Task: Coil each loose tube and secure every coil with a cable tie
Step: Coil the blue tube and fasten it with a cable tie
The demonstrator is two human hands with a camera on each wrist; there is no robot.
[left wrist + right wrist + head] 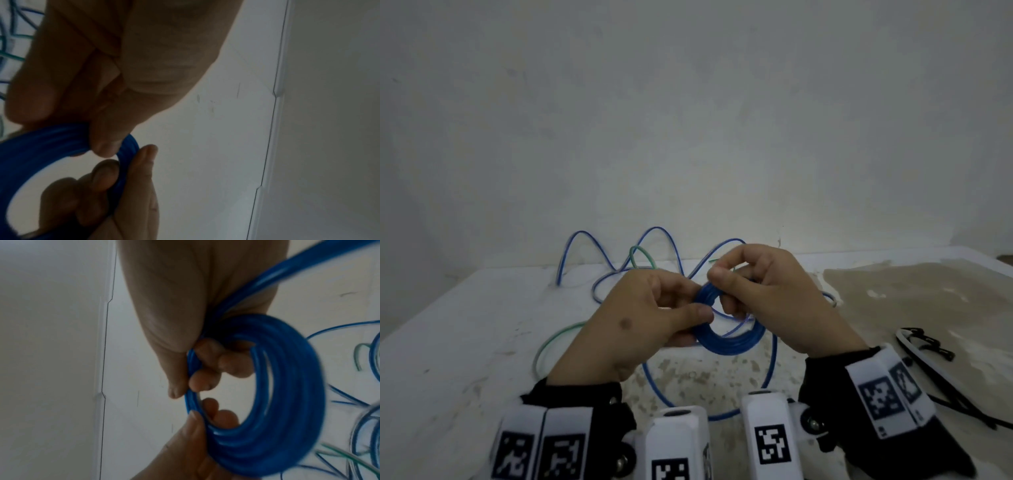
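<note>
A blue tube coil (729,339) of several turns is held above the white table (448,342) by both hands. My left hand (654,315) pinches the coil's left side between thumb and fingers; the coil (41,146) shows under its thumb. My right hand (750,284) grips the coil's top, fingers curled through the ring (287,386). The tube's loose tail (722,411) loops down onto the table. More loose blue tube (619,253) and a green tube (554,339) lie behind. Black cable ties (962,411) lie at the right.
A white-and-black strap-like item (921,346) lies by the cable ties on the right. The table's right part (928,291) is stained brown. A plain wall (688,120) stands right behind the table. Tangled tubes (362,418) crowd the far middle.
</note>
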